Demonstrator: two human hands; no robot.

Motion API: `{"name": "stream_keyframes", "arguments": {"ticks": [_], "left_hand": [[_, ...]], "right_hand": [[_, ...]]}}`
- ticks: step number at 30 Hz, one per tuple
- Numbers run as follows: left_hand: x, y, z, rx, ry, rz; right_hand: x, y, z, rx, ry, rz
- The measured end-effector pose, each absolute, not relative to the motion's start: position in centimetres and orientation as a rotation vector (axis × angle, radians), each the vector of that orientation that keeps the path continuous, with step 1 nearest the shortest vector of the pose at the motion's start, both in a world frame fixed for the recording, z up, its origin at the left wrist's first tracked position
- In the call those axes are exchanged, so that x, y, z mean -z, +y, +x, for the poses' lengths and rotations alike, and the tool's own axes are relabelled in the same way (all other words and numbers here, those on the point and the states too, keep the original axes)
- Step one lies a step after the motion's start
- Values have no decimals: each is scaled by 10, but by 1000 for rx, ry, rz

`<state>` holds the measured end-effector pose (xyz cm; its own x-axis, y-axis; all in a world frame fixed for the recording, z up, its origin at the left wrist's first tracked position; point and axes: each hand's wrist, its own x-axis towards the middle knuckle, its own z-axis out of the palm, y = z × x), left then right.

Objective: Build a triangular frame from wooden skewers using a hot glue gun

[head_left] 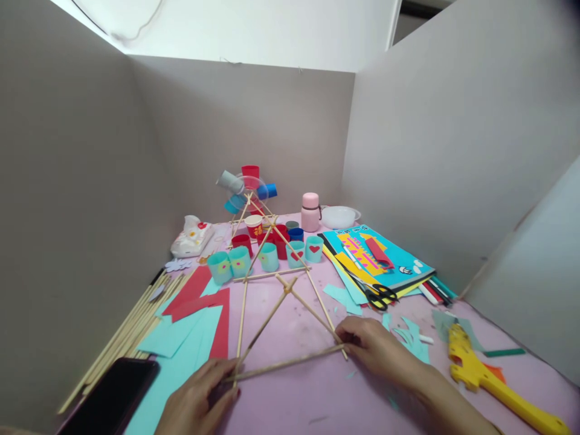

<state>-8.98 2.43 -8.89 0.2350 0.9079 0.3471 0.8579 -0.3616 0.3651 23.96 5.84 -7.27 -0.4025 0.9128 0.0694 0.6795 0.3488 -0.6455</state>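
Note:
A frame of thin wooden sticks (290,296) lies on the pink table (299,399), joined into triangles. My left hand (199,399) is at the near left corner of the frame, fingers curled and pinching the stick ends there. Over at the near right corner, my right hand (376,347) has its fingers closed on the end of the bottom stick (285,364). Behind the frame stands a row of teal paper cups with hearts (267,257).
A stick-and-cup wheel model (247,190), red and blue cups, a pink bottle (310,211) and a white bowl (339,216) stand at the back. Coloured paper sheets with scissors (380,296) lie right; a yellow glue gun (489,377) near right. Spare sticks (131,329), red and teal paper, a dark phone (113,396) lie left. Grey partitions enclose the table.

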Motion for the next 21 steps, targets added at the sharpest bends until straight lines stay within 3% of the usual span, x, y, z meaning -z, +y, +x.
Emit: {"name": "stream_keyframes", "arguments": {"ticks": [21], "left_hand": [[71,8,-75,-664,1750,2075]], "right_hand": [[77,56,237,-801,-2253,-1508]]}}
